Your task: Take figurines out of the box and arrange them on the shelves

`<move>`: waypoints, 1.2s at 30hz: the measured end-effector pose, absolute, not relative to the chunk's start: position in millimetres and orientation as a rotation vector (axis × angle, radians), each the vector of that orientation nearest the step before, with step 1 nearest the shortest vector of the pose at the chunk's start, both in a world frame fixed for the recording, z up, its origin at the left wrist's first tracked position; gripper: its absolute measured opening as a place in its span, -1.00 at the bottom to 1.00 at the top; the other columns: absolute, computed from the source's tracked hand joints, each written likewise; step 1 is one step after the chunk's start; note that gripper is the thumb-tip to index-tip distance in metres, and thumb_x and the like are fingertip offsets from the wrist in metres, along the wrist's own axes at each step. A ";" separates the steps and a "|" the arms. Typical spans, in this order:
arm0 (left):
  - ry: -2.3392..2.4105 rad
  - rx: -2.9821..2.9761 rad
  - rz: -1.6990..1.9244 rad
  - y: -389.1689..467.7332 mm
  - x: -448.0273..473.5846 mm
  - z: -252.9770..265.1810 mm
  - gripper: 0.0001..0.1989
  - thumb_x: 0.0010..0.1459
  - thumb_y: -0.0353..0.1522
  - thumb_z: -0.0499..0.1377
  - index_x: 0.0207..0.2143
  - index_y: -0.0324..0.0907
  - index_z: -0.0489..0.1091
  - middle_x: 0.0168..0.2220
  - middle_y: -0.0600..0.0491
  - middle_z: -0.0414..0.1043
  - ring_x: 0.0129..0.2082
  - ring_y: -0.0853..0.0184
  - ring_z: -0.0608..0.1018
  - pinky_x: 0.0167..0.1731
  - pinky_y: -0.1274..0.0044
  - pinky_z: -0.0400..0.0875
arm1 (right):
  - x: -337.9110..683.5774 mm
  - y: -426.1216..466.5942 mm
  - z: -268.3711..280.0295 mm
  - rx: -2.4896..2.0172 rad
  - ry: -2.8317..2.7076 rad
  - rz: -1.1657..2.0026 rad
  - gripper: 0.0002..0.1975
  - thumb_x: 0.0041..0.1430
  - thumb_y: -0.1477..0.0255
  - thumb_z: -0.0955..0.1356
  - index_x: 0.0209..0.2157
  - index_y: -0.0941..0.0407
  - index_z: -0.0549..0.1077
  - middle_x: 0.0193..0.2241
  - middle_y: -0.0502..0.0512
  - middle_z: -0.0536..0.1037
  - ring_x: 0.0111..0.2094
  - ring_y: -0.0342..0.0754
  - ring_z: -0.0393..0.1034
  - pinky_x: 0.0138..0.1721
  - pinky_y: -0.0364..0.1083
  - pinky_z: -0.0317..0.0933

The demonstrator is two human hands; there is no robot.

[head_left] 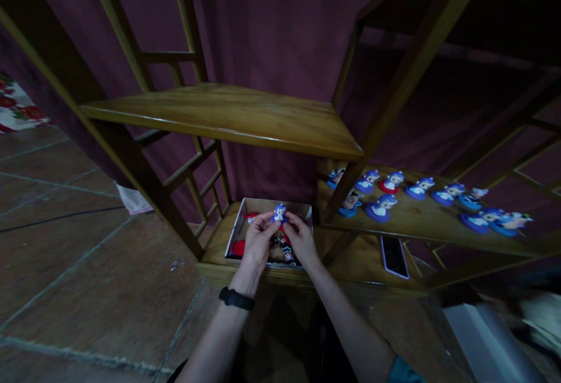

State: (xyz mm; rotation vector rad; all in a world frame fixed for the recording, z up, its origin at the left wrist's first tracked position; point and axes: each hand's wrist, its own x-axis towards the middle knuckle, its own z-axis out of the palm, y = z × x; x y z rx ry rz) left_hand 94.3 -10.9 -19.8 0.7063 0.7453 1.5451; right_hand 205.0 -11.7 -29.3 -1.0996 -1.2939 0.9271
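Note:
Between my two hands is a small purple-haired figurine (279,213) on a purple base, held upright above an open cardboard box. My left hand (259,235) pinches the base from the left, and a dark band circles that wrist. From the other side my right hand (301,238) grips it with thumb and fingers. Below them the shallow box (233,237) stands on the low shelf, with red pieces (238,248) and a dark-and-white figurine (287,252) inside. My hands hide part of the contents.
Several figurines (381,207) on round purple, blue and red bases stand on the shelf to the right. Under them lies a dark phone-like object with a pale rim (394,257). A wooden shelf board (219,113) juts out above the box; a slanting post (346,187) stands right of it.

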 end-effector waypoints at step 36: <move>0.610 0.238 1.259 -8.4 79.8 -17.6 -0.87 0.10 -0.44 0.07 -0.36 -0.31 0.39 -0.42 -0.10 0.48 -0.40 0.35 0.53 -0.34 0.52 0.45 | 196.5 -27.1 -19.6 -1.092 -1.269 0.895 -0.72 0.09 0.39 0.25 -0.14 0.04 0.43 -0.18 0.04 0.51 -0.19 -0.07 0.38 -0.14 -0.08 0.27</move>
